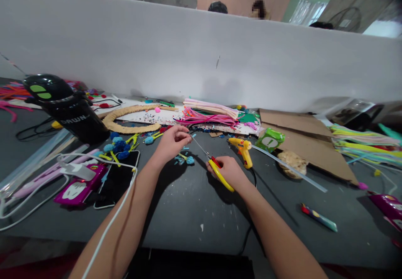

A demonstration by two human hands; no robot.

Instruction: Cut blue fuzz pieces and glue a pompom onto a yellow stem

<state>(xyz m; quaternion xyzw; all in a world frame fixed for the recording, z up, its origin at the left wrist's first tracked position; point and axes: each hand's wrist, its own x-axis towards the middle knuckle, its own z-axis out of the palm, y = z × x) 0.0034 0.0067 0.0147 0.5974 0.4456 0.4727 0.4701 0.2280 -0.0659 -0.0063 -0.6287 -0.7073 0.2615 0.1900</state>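
My right hand (230,172) is closed round the yellow and red handles of a pair of scissors (216,169), whose thin blades point up-left toward my left hand. My left hand (172,143) is pinched shut at the blade tips, holding something small I cannot make out. Just below it lie small blue pipe-cleaner pieces (185,159) on the dark table (188,212).
A yellow glue gun (243,149) with a long clear glue stick lies right of my hands. A black bottle (67,107), a phone (117,178) and white cable sit at left. Pipe-cleaner bundles (210,113), cardboard (301,141) and a white partition stand behind.
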